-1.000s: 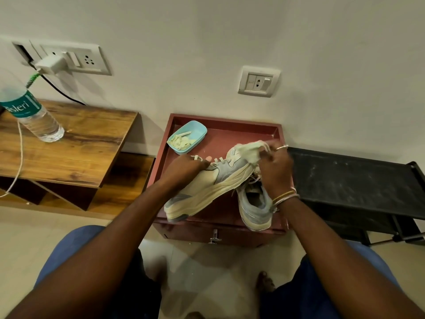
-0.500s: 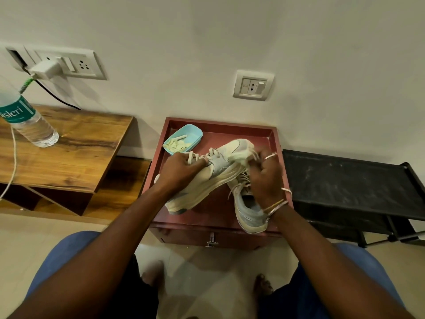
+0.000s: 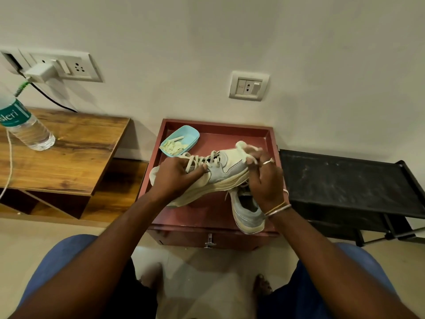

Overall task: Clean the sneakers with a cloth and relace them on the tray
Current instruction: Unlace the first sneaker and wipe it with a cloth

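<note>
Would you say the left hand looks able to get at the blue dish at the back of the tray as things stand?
Probably yes, once freed: the left hand is gripping the held sneaker, but the blue dish lies close behind it on the tray, with nothing between.

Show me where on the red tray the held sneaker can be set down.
Bare tray floor lies along the back, between the blue dish and the right wall, and at the front left, beside the second sneaker. The front right is crowded by that sneaker.
</note>
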